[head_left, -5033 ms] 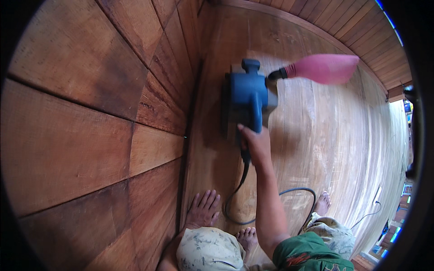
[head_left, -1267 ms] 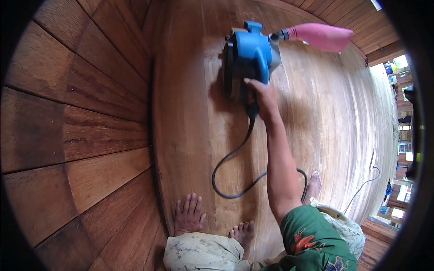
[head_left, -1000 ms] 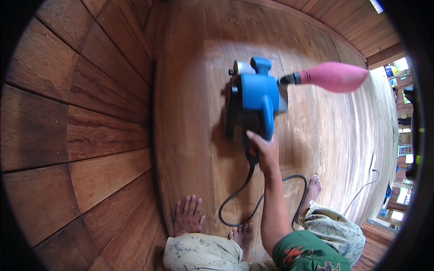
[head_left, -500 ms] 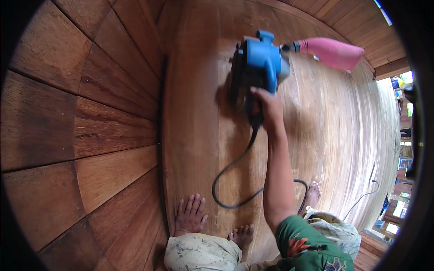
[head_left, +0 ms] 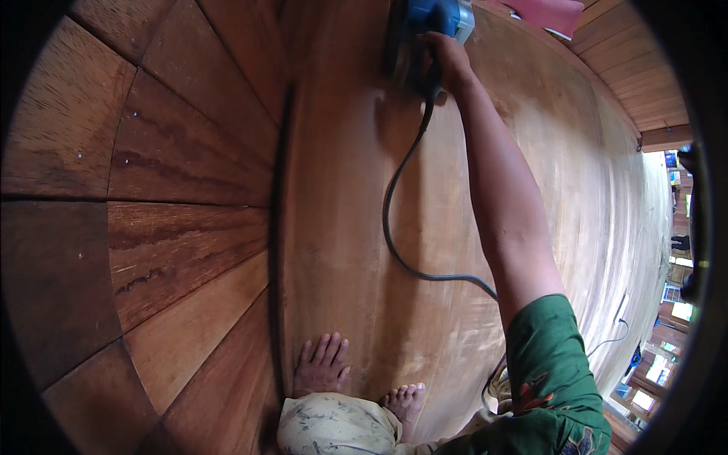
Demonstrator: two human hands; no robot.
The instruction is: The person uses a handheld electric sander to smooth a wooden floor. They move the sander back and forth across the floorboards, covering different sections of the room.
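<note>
My right hand (head_left: 447, 62) grips the rear handle of a blue electric sander (head_left: 434, 19) at the top edge of the view, my arm stretched far forward. The sander rests on a wide pale wooden slab (head_left: 356, 250). Its pink dust bag (head_left: 547, 13) pokes out at the top right. A black power cord (head_left: 398, 227) runs from the sander back down across the slab toward my body. My left hand is out of view.
Darker reddish floorboards (head_left: 167, 227) fan out to the left of the slab. My bare feet (head_left: 322, 364) stand on the slab's near end. A thin white cable (head_left: 616, 326) lies at the right. Beyond the slab's right edge lies a lower area with small objects.
My right hand has pushed the sander farther away along the slab, up to the top edge of the view. The cord has stretched out behind it.
</note>
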